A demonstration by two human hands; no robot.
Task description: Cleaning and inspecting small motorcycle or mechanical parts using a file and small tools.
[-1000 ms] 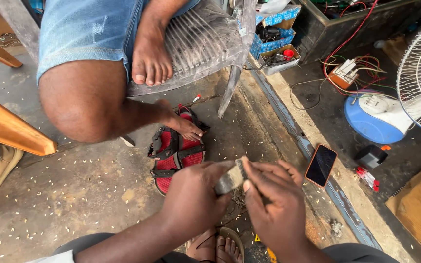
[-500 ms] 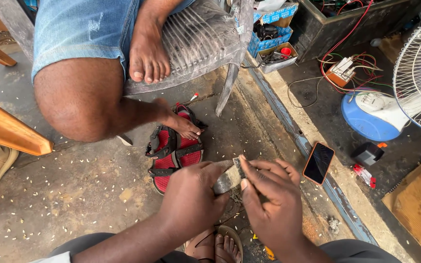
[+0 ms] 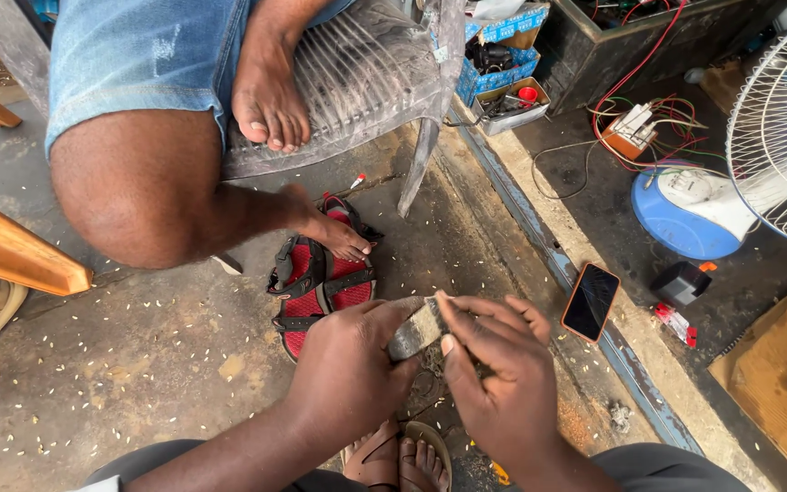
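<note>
My left hand (image 3: 352,369) grips a small flat grey piece (image 3: 414,331), dusty and worn, low in the middle of the view. My right hand (image 3: 494,378) is closed against the piece's upper end, thumb pressing its edge. What lies inside the right fist is hidden. Below the hands, my foot in a brown sandal (image 3: 407,460) rests on the floor. Just beyond my left hand sits a red and black sandal (image 3: 321,287), with another person's foot (image 3: 339,232) touching it.
Another person sits on a grey plastic chair (image 3: 366,73), knee (image 3: 129,200) bent. A phone (image 3: 590,302) lies on a blue floor rail. To the right stand a white fan (image 3: 781,137) on a blue base (image 3: 676,228), tangled wires and small boxes. Grain husks litter the floor.
Both hands with the grey piece have shifted slightly left and down in the view. The camera has tilted a little; the seated person has not moved.
</note>
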